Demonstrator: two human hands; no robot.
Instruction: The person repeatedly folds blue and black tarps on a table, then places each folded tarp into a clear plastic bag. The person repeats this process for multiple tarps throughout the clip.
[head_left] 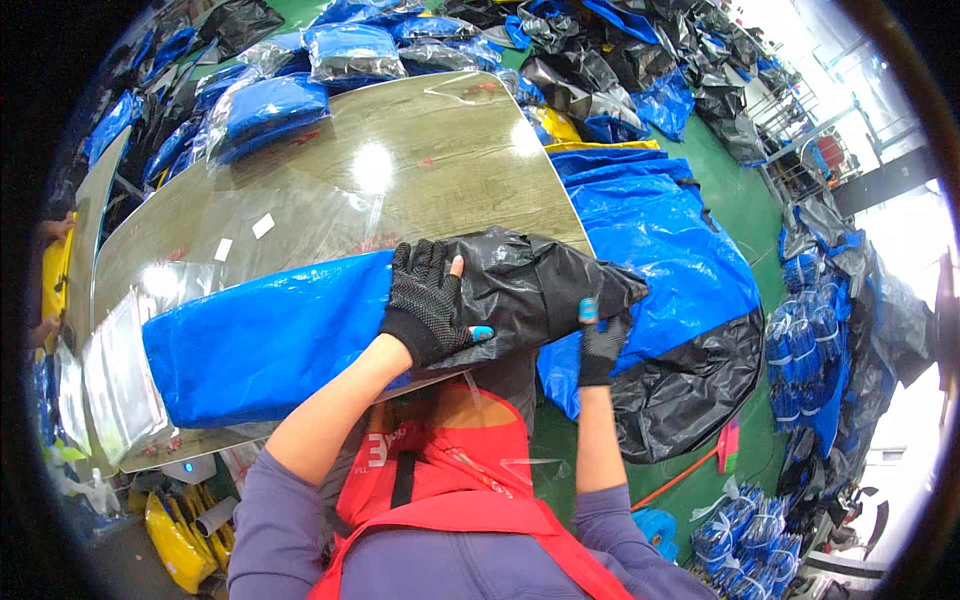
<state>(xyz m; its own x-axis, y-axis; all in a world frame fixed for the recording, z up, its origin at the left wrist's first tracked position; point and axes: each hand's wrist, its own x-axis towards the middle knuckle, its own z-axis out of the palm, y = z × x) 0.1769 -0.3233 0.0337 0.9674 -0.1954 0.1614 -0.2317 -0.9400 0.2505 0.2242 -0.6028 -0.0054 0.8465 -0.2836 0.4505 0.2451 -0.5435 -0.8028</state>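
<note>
- We see our left hand (428, 300), in a black dotted glove, lying flat on the folded blue and black cover (330, 325), fingers (425, 262) spread and pressing down where blue meets black.
- Our right hand (600, 335), gloved too, grips the black end of the cover at the near corner of the tabletop (400, 170); its fingers are curled around the fabric, the blue-tipped one showing on top.
- The cover lies along the near edge of the tabletop as a long, flat bundle, its blue part to our left and its black end jutting past the corner.
- By our judgement the folding is mostly done: the blue length looks neat and squared, while the black end is crumpled and not yet tucked.
- The bundle is not yet in a bag; a stack of clear bags (115, 370) rests just beside its left end.
- Bagged blue bundles (270, 105) sit at the far side of the tabletop, and more loose blue and black covers (665, 270) hang and pile up on the green floor (745, 200) to our right.
</note>
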